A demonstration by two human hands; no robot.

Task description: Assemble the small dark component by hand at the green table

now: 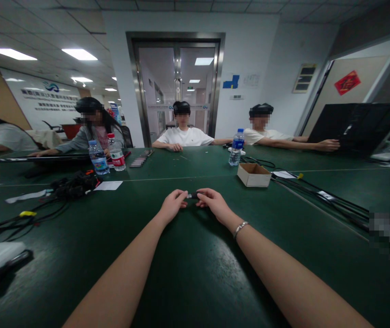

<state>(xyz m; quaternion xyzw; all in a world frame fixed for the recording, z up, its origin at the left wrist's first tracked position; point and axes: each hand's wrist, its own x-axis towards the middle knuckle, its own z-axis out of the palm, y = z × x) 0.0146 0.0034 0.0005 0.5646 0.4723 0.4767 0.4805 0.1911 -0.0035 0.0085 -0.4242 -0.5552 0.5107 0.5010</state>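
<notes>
A person's two bare forearms reach forward over a dark green table (195,278), seen from the wearer's own head. Near the middle, a small black connector (194,195) with a silver metal end is held crosswise between the hands; its exact type is too small to tell. The right hand (214,203) grasps the black body between thumb and fingertips. The left hand (174,206) appears to pinch the silver end the same way. The piece is so short that only fingertips fit, which probably explains this delicate two-ended hold: each hand steadies one end, and the join stays visible between them. Whether the hands rest on the table or hang just above it is unclear. A silver bracelet (240,230) sits on the right wrist, back from the fingers.

Black cables (324,197) stretch along the right side, and more lie at the left, apparently set aside from the hands. Beyond the right hand stands a topless cardboard box (256,181), its hollow facing up, handy for small parts. A blue-capped water bottle (237,150) stands upright behind it. Across the table sit people in headsets; one, at right, has a hand against a large black panel (358,127), seemingly to steady it.
</notes>
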